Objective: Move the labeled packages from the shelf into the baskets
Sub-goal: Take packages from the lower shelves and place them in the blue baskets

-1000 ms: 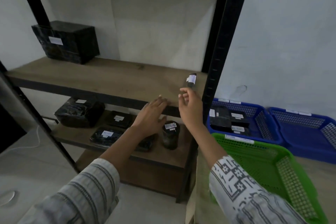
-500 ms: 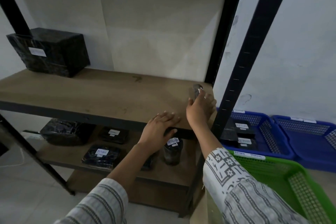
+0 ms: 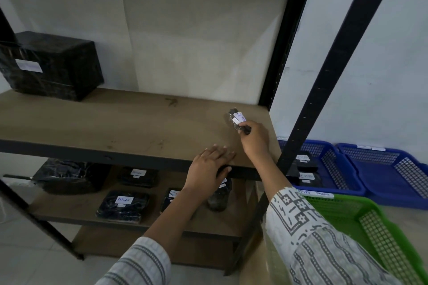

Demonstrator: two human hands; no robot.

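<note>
My right hand (image 3: 254, 140) is shut on a small black package (image 3: 236, 120) with a white label reading RETURN, holding it tilted just above the right end of the wooden shelf (image 3: 120, 125). My left hand (image 3: 208, 168) rests flat on the shelf's front edge, fingers together, holding nothing. A large black wrapped box (image 3: 52, 66) with a white label stands at the shelf's far left. On the lower shelf lie several black labeled packages (image 3: 122, 203) and a dark round package (image 3: 218, 196), partly hidden by my left hand.
A green basket (image 3: 361, 220) stands at the lower right beside my right sleeve. Behind it sit two blue baskets (image 3: 328, 164), (image 3: 391, 169); the nearer one holds black labeled packages. A black shelf post (image 3: 324, 90) rises between the shelf and the baskets.
My right hand reached the small package at the shelf's right end, closed on it and lifted it slightly. My left hand settled on the shelf's front edge. The camera moved closer.
</note>
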